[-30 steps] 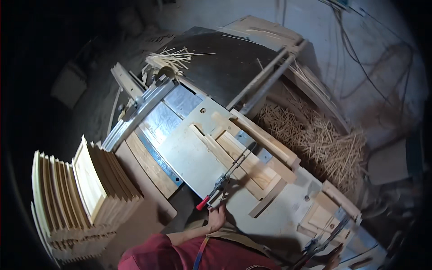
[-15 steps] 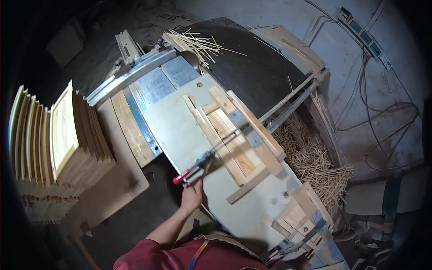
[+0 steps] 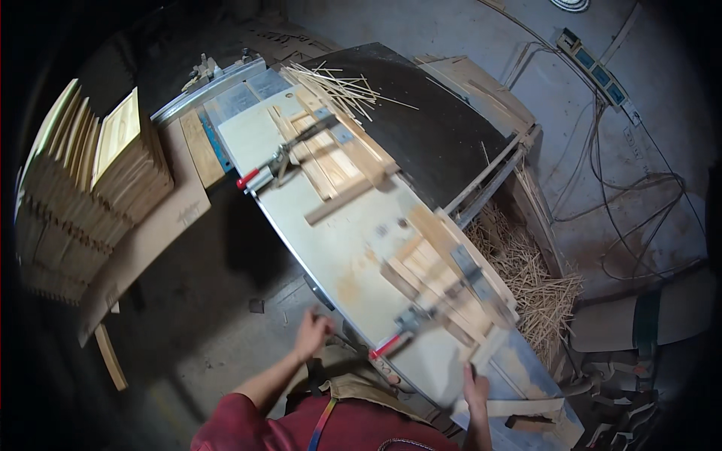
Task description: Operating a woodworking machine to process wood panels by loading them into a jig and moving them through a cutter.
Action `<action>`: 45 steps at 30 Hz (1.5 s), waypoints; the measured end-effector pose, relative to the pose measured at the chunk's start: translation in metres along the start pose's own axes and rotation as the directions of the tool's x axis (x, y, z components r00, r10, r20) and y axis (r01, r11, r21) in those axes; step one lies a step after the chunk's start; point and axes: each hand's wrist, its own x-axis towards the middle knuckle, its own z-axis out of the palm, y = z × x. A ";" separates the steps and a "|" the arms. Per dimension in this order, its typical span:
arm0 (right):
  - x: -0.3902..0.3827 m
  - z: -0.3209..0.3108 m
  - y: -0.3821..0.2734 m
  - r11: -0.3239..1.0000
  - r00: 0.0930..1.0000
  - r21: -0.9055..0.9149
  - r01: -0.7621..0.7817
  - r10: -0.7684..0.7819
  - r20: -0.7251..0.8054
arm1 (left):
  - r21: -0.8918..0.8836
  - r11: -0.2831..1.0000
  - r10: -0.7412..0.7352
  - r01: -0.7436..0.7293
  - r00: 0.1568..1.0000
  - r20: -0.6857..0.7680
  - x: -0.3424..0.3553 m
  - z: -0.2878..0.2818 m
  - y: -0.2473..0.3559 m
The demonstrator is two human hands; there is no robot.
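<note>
My left hand (image 3: 313, 334) is in the air by the near edge of the pale sliding board (image 3: 342, 248), fingers loosely curled and apart, holding nothing. My right hand (image 3: 475, 387) is closed at the near end bar (image 3: 481, 346) of a wooden jig; its fingertips are partly hidden. This jig carries pale wooden pieces (image 3: 429, 267) under a toggle clamp (image 3: 410, 319) with a red handle. Farther along the board, a second jig holds a small wooden panel (image 3: 331, 161) beneath another red-handled toggle clamp (image 3: 280, 159).
Stacked wooden panels (image 3: 120, 150) stand at the left on a brown board (image 3: 162, 218). Thin offcut strips (image 3: 335, 86) lie on the dark machine table (image 3: 421, 113). More offcuts (image 3: 538, 293) are heaped at the right. A metal rail (image 3: 210, 86) crosses the far end; cables (image 3: 598, 150) hang on the wall.
The sliding board with both jigs has moved away toward the far left. My left hand has let go of the far clamp's red handle. My right hand has come into view at the near jig.
</note>
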 end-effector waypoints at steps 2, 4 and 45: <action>-0.008 0.001 0.035 0.956 0.992 0.291 0.037 -0.070 0.106 | -0.011 0.997 -0.074 0.075 0.994 0.078 -0.071 0.077 -0.033; -0.041 -0.011 0.060 0.915 0.981 0.375 0.153 -0.187 0.057 | 0.196 0.965 -0.187 0.173 0.981 0.058 -0.142 0.148 -0.026; -0.147 -0.037 1.057 0.513 0.494 0.155 -0.844 0.857 -0.147 | 0.535 0.810 0.274 0.240 0.651 -0.708 -0.306 0.404 -0.236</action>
